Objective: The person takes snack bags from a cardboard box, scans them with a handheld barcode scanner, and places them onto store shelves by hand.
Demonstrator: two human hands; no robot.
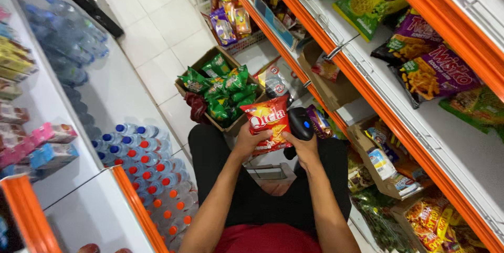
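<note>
I see my left hand (249,140) closed around the lower left edge of a red and orange snack bag (269,122), its glossy foil crinkled and puffed, held up in front of my lap over the tiled aisle. My right hand (303,145) has its fingers wrapped around the grip of a black handheld scanner (300,123), smooth rounded plastic, whose head sits right against the bag's right edge; the thumb presses onto the bag's lower right corner.

Just beyond the bag lies an open cardboard box (202,64), matte brown with flaps out, stuffed with shiny green snack bags (226,87) piled loosely. To my right runs a shelf with orange edging (367,95), and purple packets (433,72) and yellow-green ones lie flat on its white deck. To my left, behind a glass panel, stand clear plastic bottles (152,164) with blue, red and orange caps packed in tight rows. The floor is pale square tile (157,27).
</note>
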